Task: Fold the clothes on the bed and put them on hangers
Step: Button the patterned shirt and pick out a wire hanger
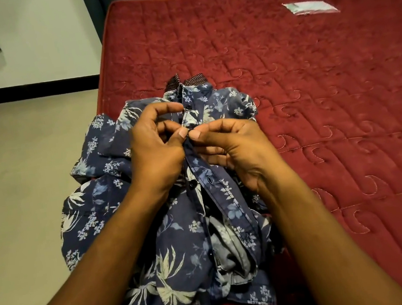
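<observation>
The single head view looks steeply down, close over the bed's [314, 84] near left corner.

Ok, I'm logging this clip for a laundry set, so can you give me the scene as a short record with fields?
surface: red mattress
garment: shirt, blue floral, crumpled, collar away from the person
left grip: pinches one front edge of the shirt
right grip: pinches the opposite front edge
top button: looks fastened
lower button: undone
other: small packet on the far side of the mattress
hanger: none in view
</observation>
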### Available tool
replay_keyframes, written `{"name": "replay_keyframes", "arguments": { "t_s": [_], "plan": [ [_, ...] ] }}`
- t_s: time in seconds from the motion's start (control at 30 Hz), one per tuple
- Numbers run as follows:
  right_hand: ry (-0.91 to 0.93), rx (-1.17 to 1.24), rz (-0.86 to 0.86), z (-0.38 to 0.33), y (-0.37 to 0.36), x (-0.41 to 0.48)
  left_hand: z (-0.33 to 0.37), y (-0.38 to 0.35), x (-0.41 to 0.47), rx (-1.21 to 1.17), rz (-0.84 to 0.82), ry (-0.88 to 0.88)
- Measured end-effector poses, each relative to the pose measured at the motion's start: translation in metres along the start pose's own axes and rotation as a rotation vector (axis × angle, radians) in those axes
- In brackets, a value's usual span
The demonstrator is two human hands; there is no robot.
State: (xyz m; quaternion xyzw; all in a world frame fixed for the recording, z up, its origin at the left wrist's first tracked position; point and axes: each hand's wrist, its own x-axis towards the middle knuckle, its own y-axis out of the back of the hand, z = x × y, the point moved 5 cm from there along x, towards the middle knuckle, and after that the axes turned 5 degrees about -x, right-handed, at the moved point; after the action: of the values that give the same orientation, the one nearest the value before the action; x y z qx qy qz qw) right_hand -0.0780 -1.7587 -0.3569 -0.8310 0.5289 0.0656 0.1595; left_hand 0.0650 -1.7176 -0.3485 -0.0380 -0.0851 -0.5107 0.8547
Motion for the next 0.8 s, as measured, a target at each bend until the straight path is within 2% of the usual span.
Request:
{"name": "replay_keyframes", "arguments": {
  "t_s": [0.1, 0.17, 0.23, 0.3, 0.43, 0.53, 0.63, 0.73, 0.8],
  "plan": [
    [-0.052, 0.027, 0.011, 0.006, 0.002, 0.001, -0.007, 0.001, 0.0, -0.087, -0.001, 0.083],
    [-0.057, 0.025, 0.038, 0.009, 0.004, 0.002, -0.01, 0.003, -0.001, -0.187, -0.016, 0.2],
    [-0.012, -0.02, 0.062, 0.009, 0.005, 0.003, -0.01, 0.002, -0.003, -0.26, -0.09, 0.347],
    [0.079, -0.138, 0.092, 0.003, 0.006, 0.001, -0.007, 0.003, -0.002, -0.244, -0.147, 0.41],
    [0.259, -0.421, 0.058, -0.027, 0.005, -0.012, -0.003, 0.017, 0.007, -0.223, -0.015, 0.367],
    [0.25, -0.691, -0.034, -0.032, -0.006, -0.02, 0.0, 0.023, 0.013, -0.229, 0.088, 0.32],
    [0.223, -0.909, 0.056, -0.02, -0.015, -0.023, 0.001, 0.028, 0.018, -0.228, 0.14, 0.283],
    [0.321, -1.153, 0.172, -0.011, -0.022, -0.022, 0.0, 0.031, 0.021, -0.239, 0.176, 0.269],
    [0.377, -1.191, 0.23, -0.005, -0.025, -0.02, 0.0, 0.03, 0.02, -0.261, 0.171, 0.276]
  ]
}}
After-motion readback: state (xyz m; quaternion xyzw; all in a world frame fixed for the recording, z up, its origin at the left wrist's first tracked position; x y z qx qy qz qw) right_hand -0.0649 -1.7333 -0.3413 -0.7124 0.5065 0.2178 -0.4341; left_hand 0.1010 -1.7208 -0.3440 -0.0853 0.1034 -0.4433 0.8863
